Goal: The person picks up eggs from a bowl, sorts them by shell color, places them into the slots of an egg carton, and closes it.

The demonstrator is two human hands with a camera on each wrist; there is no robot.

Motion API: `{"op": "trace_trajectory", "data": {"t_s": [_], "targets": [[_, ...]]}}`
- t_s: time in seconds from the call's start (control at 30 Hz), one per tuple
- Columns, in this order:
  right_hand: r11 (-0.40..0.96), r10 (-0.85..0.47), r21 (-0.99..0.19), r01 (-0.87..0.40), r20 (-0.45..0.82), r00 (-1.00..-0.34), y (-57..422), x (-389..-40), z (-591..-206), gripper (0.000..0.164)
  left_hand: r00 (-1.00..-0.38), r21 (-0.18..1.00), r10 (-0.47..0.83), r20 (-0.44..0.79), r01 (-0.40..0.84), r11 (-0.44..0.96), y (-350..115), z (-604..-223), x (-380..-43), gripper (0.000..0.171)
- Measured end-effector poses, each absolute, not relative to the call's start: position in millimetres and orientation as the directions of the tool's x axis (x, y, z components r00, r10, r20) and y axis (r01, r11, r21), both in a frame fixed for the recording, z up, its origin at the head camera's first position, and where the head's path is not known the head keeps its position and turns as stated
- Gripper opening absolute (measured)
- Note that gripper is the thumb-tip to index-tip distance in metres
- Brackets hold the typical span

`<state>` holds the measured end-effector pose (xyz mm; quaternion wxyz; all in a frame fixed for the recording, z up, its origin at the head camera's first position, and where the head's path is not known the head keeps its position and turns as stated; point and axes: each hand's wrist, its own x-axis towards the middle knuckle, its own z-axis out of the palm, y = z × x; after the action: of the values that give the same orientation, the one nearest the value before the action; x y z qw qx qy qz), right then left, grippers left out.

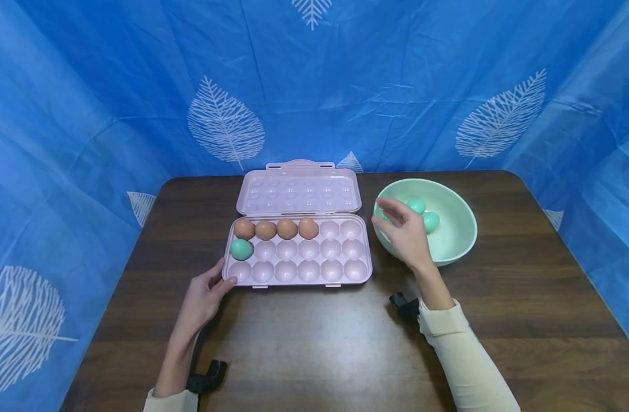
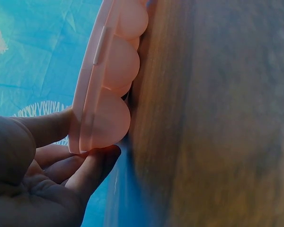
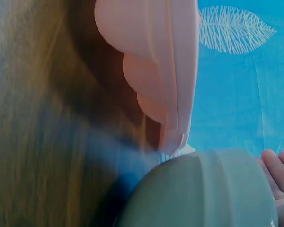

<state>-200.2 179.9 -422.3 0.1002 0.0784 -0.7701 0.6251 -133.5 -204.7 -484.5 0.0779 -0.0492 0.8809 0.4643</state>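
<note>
A pink plastic egg tray (image 1: 293, 280) lies with its lid (image 1: 300, 191) folded back. Several brown eggs (image 1: 287, 229) fill the left part of its back row, and one green egg (image 1: 241, 249) sits at the left end of the middle row. My left hand (image 1: 205, 293) grips the tray's front left corner, thumb on the rim and fingers beneath. Over the left rim of a mint green bowl (image 1: 461, 240) is my right hand (image 1: 408, 232), fingers extended and slightly bent. I see nothing held in it. Green eggs (image 1: 430, 221) lie in the bowl, partly hidden by that hand.
All this stands on a dark wooden table (image 1: 319, 343). A blue curtain (image 1: 345, 86) with white leaf prints hangs close behind and along the sides. Black wrist mounts (image 1: 207, 377) sit on both forearms. The bowl is close to the tray's right side.
</note>
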Motion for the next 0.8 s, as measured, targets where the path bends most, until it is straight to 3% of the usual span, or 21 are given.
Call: {"op": "trace_trajectory", "data": {"t_s": [0.23, 0.43, 0.8], "targets": [[0.229, -0.009, -0.955, -0.188, 0.191, -0.982, 194, -207, -419, 0.038, -0.982, 0.813, -0.015, -0.19, -0.166, 0.559, -204, -486, -134, 0.066], [0.262, 0.001, -0.957, -0.121, 0.126, -0.992, 213, -225, -441, 0.041, -0.98, 0.814, -0.018, -0.198, -0.175, 0.555, -203, -485, -134, 0.066], [0.539, -0.089, -0.842, -0.026, -0.026, -0.996, 216, -236, -451, 0.054, -0.985, 0.806, -0.017, -0.174, -0.152, 0.572, -204, -485, -134, 0.065]]}}
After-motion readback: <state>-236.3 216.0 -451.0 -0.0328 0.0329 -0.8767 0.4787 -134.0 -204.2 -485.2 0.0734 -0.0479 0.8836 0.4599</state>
